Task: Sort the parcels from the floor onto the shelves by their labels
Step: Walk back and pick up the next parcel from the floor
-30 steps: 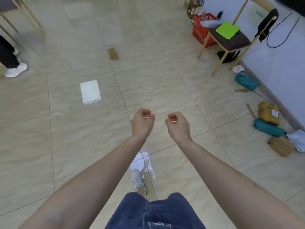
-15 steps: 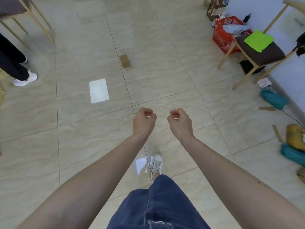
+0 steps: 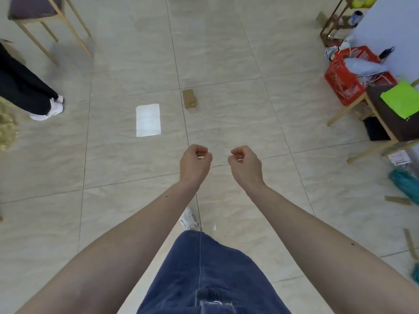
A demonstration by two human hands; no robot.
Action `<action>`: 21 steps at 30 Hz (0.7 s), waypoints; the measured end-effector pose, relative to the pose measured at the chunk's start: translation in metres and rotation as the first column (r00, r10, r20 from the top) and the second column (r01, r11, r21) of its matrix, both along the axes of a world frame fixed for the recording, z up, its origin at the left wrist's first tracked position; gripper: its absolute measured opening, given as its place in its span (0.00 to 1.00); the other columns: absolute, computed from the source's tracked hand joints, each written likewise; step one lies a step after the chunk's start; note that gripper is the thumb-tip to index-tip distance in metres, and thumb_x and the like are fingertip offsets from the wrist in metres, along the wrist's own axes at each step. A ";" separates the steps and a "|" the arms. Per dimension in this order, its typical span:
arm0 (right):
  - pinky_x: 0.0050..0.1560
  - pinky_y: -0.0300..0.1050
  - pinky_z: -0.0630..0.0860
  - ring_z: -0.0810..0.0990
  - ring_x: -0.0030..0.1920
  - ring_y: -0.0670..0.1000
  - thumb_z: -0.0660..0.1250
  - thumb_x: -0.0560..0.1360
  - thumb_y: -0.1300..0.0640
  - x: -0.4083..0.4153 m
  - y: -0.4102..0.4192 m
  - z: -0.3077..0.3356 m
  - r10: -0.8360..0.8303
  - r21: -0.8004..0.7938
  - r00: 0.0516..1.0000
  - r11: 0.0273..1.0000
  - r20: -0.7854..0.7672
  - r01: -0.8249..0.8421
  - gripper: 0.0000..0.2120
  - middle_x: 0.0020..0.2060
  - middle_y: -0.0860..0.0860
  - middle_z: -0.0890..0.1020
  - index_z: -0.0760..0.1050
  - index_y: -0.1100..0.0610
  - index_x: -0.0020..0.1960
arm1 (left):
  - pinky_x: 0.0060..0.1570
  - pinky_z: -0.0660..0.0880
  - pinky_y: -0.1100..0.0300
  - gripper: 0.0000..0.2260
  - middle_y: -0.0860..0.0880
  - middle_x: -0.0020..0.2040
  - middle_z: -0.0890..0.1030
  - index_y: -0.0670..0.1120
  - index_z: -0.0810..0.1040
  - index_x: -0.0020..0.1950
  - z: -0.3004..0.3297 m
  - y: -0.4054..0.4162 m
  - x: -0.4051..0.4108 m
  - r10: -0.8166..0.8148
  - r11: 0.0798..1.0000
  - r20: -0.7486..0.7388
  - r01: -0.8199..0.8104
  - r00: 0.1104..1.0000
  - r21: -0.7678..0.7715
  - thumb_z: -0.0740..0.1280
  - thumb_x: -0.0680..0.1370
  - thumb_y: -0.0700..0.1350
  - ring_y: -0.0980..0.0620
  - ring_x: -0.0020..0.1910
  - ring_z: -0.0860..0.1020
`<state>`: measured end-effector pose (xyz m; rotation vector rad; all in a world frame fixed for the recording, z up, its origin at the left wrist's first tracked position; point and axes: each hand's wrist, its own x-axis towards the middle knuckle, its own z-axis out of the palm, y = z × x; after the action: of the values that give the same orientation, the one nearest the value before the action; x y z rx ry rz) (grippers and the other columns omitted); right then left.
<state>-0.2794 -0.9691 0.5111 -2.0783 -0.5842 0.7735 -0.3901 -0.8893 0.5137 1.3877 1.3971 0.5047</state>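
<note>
A small brown cardboard parcel (image 3: 189,99) lies alone on the tiled floor, straight ahead of me. My left hand (image 3: 195,164) and my right hand (image 3: 245,165) are held out side by side above the floor, well short of that parcel, both curled into loose fists with nothing in them. A teal bag parcel (image 3: 405,184) lies on the floor at the right edge, partly cut off. No shelves are in view.
A wooden chair (image 3: 390,114) with a green sheet (image 3: 402,99) stands at the right, a red basket (image 3: 347,80) behind it. Another chair (image 3: 40,17) stands far left beside a standing person's legs (image 3: 27,87). Cardboard strips (image 3: 398,200) lie at the right.
I have walked forward and turned left: the brown parcel is nearer and more central, and the parcels along the right wall have slid out of view. Both hands stay fisted and empty.
</note>
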 end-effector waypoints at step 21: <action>0.47 0.41 0.72 0.79 0.48 0.48 0.64 0.76 0.57 0.103 0.366 -0.004 -0.096 0.028 0.995 0.995 -0.010 0.096 0.09 0.48 0.46 0.80 0.77 0.53 0.55 | 0.38 0.70 0.65 0.07 0.55 0.45 0.81 0.47 0.79 0.52 -0.004 0.376 0.106 -0.126 0.992 -0.026 0.127 0.992 0.012 0.67 0.74 0.44 0.61 0.40 0.77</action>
<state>-0.1761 -0.6035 0.5071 -2.0599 -0.4836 0.7150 -0.2845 -0.5129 0.5100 1.4873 1.3184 0.4154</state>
